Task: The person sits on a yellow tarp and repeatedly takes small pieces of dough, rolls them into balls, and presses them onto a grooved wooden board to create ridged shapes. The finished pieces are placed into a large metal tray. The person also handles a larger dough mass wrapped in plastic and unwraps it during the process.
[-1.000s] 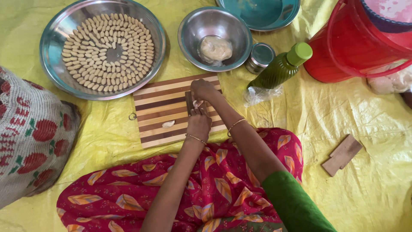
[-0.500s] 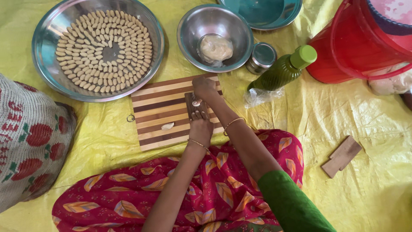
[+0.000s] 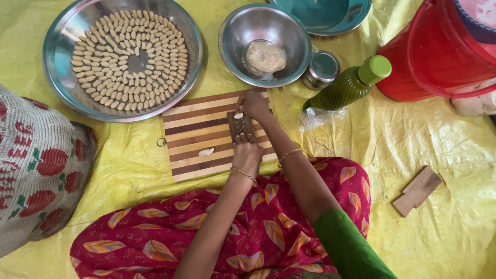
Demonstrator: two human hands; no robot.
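— Yellow sheeting covers the floor; what are the hands doing on it?

— Left hand (image 3: 247,155), fingers pressed together, grips the near end of a small dark ridged block (image 3: 241,128) and steadies it. Right hand (image 3: 254,104), fingertips bunched, pinches a pale dough piece (image 3: 238,115) against the block's far end.

— Which step does that look like?

— Judging by the pose, a piece is being pressed onto the ridges for shaping. Any stroke along them would call for light, even pressure and a block that does not slide.

— And around them?

— Block and hands sit at the right edge of a striped cutting board (image 3: 196,124); a second dough bit (image 3: 205,152) lies near its middle. Beyond the board's far left corner, a steel tray (image 3: 62,88) holds rings of shaped pieces (image 3: 129,51). Just past the far right corner stands a steel bowl (image 3: 230,31) with a dough lump (image 3: 264,57), then a small tin (image 3: 321,68), a green bottle (image 3: 346,88) on its side and a red bucket (image 3: 429,57).
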